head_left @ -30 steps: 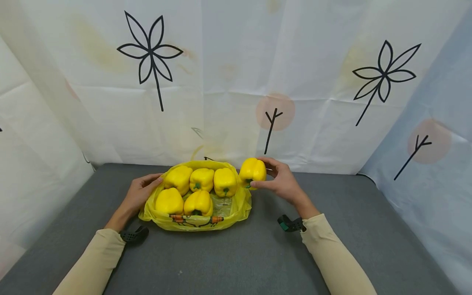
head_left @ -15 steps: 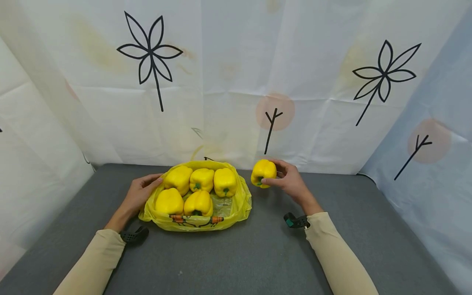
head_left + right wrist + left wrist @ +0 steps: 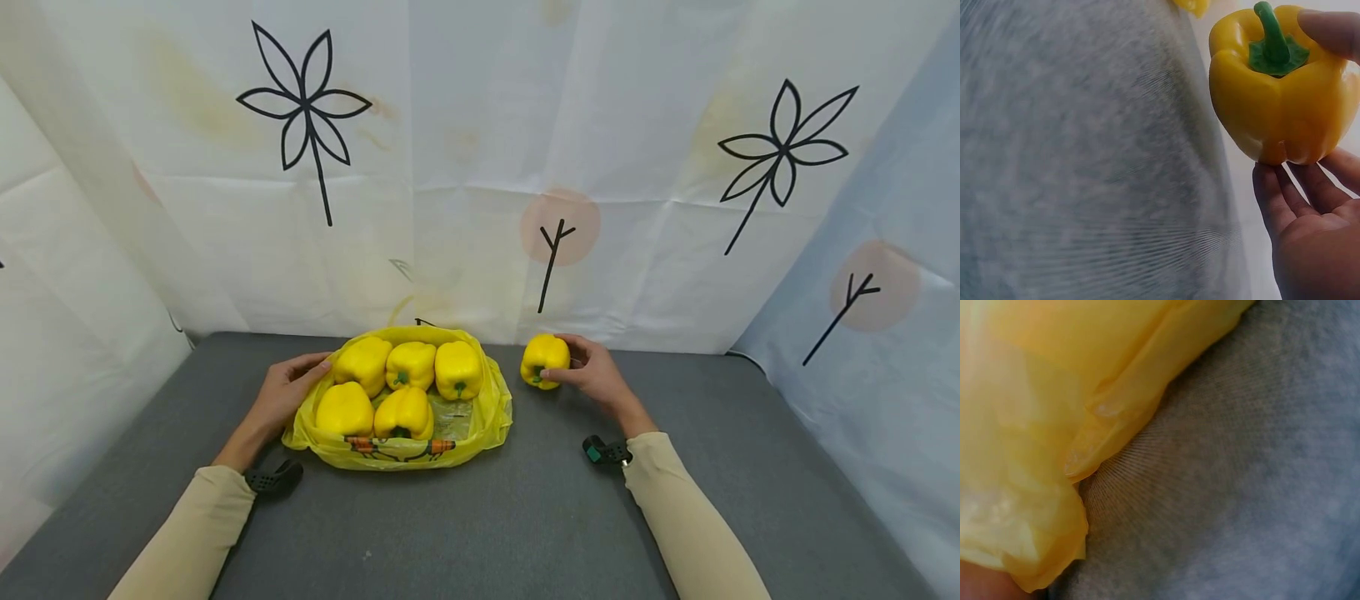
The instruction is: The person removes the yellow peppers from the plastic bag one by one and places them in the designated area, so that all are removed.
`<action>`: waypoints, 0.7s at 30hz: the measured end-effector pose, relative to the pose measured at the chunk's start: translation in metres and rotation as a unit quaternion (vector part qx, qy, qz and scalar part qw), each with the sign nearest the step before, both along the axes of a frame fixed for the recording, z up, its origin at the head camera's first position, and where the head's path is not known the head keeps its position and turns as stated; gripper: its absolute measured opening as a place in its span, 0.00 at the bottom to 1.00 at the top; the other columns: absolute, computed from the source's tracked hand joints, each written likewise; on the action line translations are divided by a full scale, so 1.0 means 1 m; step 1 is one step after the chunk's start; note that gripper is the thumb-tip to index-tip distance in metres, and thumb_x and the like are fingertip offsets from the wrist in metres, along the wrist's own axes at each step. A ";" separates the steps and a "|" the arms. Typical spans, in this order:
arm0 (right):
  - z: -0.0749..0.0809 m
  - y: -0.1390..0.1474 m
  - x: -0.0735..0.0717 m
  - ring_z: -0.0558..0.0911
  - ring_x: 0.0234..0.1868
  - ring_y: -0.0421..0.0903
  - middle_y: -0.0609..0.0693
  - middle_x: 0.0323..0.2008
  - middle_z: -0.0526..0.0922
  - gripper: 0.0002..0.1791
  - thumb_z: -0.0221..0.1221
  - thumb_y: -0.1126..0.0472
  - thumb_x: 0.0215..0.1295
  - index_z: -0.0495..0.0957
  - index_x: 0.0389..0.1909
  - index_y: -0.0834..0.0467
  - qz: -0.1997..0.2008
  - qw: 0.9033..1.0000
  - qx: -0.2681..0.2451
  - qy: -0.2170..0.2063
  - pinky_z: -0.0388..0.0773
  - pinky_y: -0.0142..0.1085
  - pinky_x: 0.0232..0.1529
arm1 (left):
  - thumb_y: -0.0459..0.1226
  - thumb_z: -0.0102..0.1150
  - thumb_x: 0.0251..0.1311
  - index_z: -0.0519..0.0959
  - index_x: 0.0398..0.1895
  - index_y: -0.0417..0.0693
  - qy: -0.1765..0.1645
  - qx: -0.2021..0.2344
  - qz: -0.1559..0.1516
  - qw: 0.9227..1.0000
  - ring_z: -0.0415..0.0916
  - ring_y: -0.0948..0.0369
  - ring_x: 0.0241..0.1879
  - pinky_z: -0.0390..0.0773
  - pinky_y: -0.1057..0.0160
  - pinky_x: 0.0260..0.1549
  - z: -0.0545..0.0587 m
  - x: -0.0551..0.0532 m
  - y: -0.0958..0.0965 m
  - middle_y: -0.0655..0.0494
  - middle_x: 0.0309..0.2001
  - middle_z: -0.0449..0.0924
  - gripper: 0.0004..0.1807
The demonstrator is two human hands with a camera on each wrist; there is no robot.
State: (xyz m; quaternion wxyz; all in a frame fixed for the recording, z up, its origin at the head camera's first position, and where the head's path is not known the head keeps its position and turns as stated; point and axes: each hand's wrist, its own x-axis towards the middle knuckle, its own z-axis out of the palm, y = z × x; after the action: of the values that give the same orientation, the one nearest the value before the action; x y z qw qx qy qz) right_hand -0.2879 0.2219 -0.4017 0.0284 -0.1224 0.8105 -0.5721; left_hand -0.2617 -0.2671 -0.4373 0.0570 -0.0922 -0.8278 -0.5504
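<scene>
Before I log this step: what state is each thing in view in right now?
Yellow bag, mouth open, partly filled.
Five peppers, inside the bag, looking whole.
Held pepper, outside the bag, stem on; lifted or resting on the table, unclear.
Left hand, touching the bag's left edge; whether it grips, unclear.
Right hand, gripping the held pepper, thumb at the stem end.
Backdrop, creased.

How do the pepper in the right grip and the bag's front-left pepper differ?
The held pepper is in the right grip, outside the yellow bag; the front-left pepper sits inside it, not held. The held pepper shows a green stem; the front-left pepper shows none. Both are yellow and shiny.
</scene>
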 end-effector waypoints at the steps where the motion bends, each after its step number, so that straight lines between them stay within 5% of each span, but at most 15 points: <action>1: -0.002 0.001 -0.001 0.76 0.63 0.62 0.63 0.66 0.72 0.40 0.71 0.65 0.61 0.66 0.73 0.63 0.002 1.000 -0.001 -0.001 0.77 0.47 0.58 | 0.48 0.51 0.78 0.72 0.69 0.34 0.000 0.000 0.000 1.000 0.77 0.73 0.46 0.80 0.71 0.43 0.000 0.000 0.000 0.35 0.62 0.74 0.29; 21: -0.018 0.002 -0.006 0.72 0.66 0.60 0.62 0.69 0.69 0.41 0.68 0.64 0.66 0.61 0.76 0.63 0.022 0.999 -0.039 -0.011 0.74 0.42 0.61 | 0.48 0.50 0.78 0.72 0.70 0.35 -0.004 0.000 0.000 1.000 0.77 0.74 0.46 0.80 0.72 0.43 0.001 0.001 0.000 0.35 0.63 0.73 0.29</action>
State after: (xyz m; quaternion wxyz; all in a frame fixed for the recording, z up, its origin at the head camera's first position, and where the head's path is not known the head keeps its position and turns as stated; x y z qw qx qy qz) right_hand -0.2940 0.2238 -0.4202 0.0453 -0.1345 0.7847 -0.6035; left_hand -0.2611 -0.2668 -0.4362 0.0532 -0.0901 -0.8281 -0.5508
